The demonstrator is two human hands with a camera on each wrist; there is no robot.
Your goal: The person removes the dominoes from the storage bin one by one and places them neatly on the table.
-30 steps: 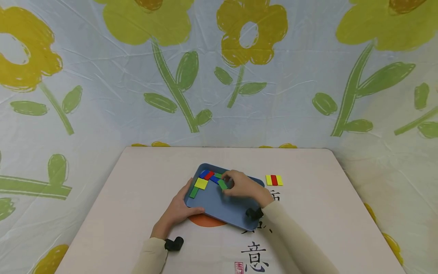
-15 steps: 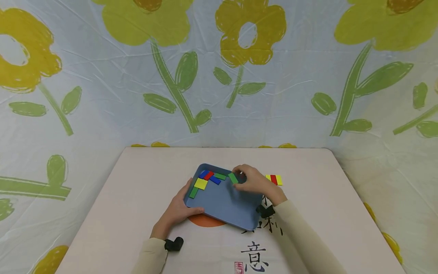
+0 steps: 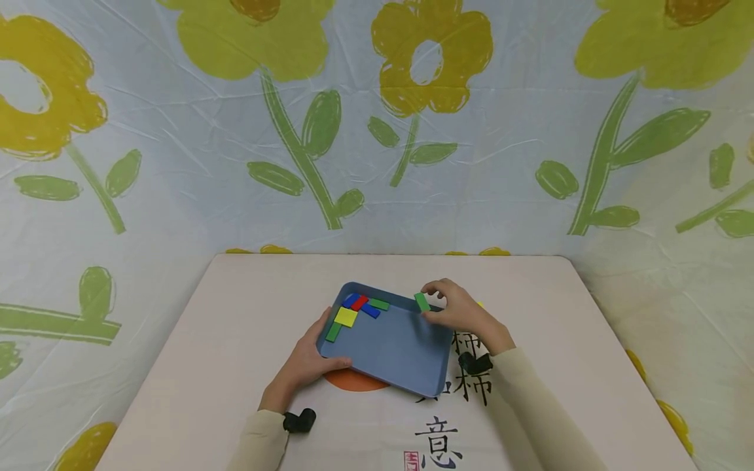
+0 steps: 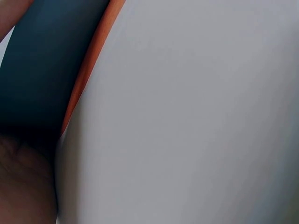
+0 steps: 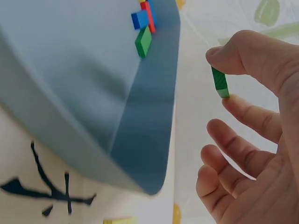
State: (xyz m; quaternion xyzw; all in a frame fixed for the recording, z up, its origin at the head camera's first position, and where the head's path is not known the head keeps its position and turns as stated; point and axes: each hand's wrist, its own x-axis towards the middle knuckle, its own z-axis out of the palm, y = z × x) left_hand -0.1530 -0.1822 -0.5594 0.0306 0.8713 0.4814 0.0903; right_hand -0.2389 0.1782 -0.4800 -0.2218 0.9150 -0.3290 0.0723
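Observation:
My left hand (image 3: 303, 360) grips the left end of a blue tray (image 3: 391, 350), its thumb along the near rim. Inside the tray's far left part lie a yellow block (image 3: 345, 317), a red block (image 3: 360, 303), blue blocks (image 3: 370, 311) and green blocks (image 3: 333, 332), all flat and rectangular. Between thumb and index finger, my right hand (image 3: 462, 309) pinches another green block (image 3: 422, 302), seen end-on as a green block (image 5: 220, 83) in the right wrist view. It is raised near the tray's far right rim; the other fingers are loosely bent.
Behind my right hand, a sliver of a yellow block (image 3: 481, 304) shows on the table; the hand hides the rest. The pale tabletop (image 3: 530, 288) bears black brush characters (image 3: 438, 441) and an orange patch (image 3: 356, 381). Flower-printed cloth (image 3: 501, 183) surrounds the table.
My right hand has carried the green block rightward from over the blocks in the tray to its far right rim, now covering most of the yellow and red blocks outside. My left hand has stayed put.

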